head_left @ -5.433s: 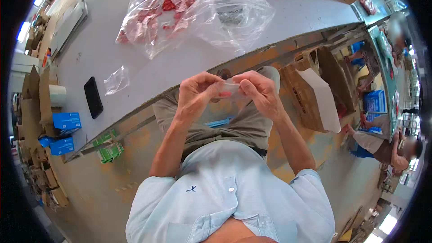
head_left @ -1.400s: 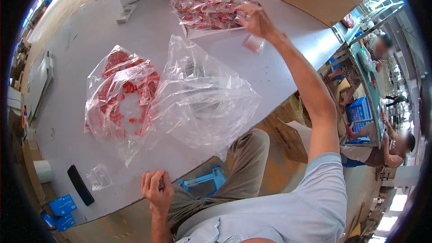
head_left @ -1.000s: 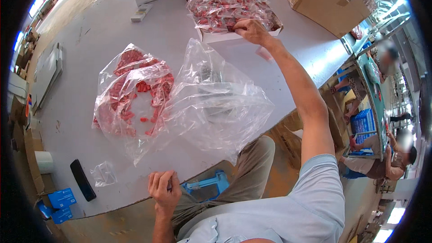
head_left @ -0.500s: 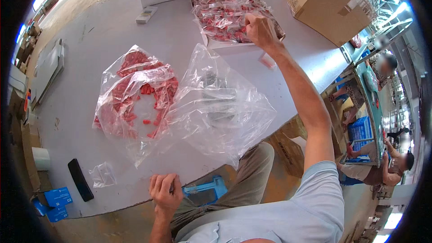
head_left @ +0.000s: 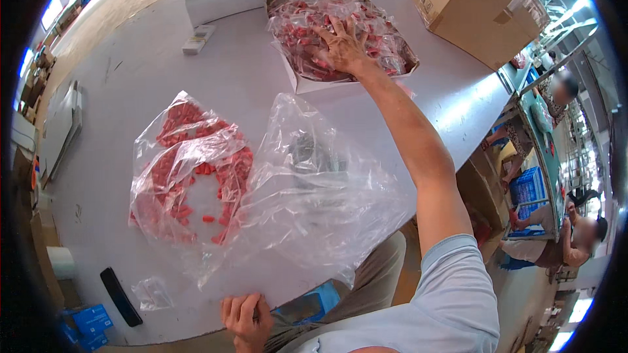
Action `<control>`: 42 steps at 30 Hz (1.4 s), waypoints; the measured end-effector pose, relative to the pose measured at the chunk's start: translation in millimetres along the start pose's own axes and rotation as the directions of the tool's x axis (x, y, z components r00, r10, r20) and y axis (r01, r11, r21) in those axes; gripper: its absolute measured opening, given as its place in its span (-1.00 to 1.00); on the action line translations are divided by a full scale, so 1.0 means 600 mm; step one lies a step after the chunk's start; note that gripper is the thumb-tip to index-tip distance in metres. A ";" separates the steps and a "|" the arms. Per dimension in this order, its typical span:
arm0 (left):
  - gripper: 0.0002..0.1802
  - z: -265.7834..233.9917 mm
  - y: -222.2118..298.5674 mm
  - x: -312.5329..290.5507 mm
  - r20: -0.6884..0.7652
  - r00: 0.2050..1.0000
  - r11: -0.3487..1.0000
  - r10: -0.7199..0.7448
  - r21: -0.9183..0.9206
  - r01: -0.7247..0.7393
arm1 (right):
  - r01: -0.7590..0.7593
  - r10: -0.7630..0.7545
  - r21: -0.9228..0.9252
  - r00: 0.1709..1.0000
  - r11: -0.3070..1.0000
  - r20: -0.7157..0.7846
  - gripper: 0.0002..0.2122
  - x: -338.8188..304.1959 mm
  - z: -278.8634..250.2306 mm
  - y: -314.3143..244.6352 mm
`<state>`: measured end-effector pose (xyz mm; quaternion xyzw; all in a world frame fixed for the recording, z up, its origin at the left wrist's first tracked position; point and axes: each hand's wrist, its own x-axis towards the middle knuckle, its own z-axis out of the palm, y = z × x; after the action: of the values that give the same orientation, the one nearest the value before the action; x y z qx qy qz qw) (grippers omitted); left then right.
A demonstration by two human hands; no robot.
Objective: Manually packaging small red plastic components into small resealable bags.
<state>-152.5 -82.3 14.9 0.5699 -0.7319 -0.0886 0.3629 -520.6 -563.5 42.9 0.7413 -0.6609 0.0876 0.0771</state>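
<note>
Head view: right hand was stretched to 12 o'clock, fingers spread, palm down on the shallow white cardboard tray heaped w/ small clear packets of red parts. Left hand sat at 6 o'clock on the grey table edge, curled shut; whether it pinched anything, can't tell. Risks, as judged: a long reach w/ a loose grab could drag packets over the tray rim. The forearm passed right over the big empty clear plastic bag at centre & could snag it, shoving the clear bag of loose red pieces at 9 o'clock.
</note>
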 end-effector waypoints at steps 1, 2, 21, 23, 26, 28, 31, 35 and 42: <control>-0.83 0.000 0.004 0.003 0.013 1.000 1.000 -0.001 0.023 0.001 | -0.010 0.010 -0.002 1.000 1.000 0.000 -0.28 0.009 0.006 0.015; -0.83 0.001 0.004 0.005 0.025 1.000 0.999 -0.002 0.047 0.001 | -0.013 0.013 0.027 1.000 1.000 -0.011 -0.27 0.022 0.009 0.030; -0.81 0.002 0.004 0.008 0.014 1.000 1.000 -0.023 0.001 0.023 | 0.091 -0.120 0.164 0.978 0.982 0.172 -0.19 0.094 -0.059 0.103; -0.81 -0.004 0.004 0.009 -0.008 1.000 1.000 -0.006 -0.018 0.006 | 0.124 -0.170 0.219 0.964 0.968 0.205 -0.16 0.070 -0.133 0.075; -0.82 0.005 -0.004 -0.001 -0.077 0.996 0.998 0.038 -0.049 -0.042 | 0.148 -0.197 0.242 0.961 0.959 0.192 -0.22 0.038 -0.166 0.106; -0.83 0.001 -0.004 -0.013 -0.109 0.993 0.998 0.034 -0.050 -0.040 | 0.180 -0.186 0.049 0.963 0.982 0.194 -0.43 0.003 -0.181 0.069; -0.84 0.000 -0.009 -0.016 -0.154 0.986 0.992 0.061 -0.102 -0.077 | 0.087 -0.060 0.303 0.994 0.949 -0.095 -0.64 -0.018 -0.171 0.072; -0.83 -0.009 -0.019 -0.031 -0.169 0.982 0.980 0.083 -0.164 -0.111 | 0.358 -0.338 0.545 0.930 0.758 -0.142 -0.79 -0.100 -0.256 -0.072; -0.82 -0.065 -0.025 -0.048 -0.235 0.961 0.922 0.142 -0.321 -0.215 | 0.558 -0.643 0.670 0.750 0.489 -0.155 -0.86 -0.372 -0.365 -0.403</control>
<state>-113.8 -50.4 22.8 0.4345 -0.7123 -0.1215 0.5377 -311.3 -269.5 204.5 0.9020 -0.2831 0.2472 -0.2126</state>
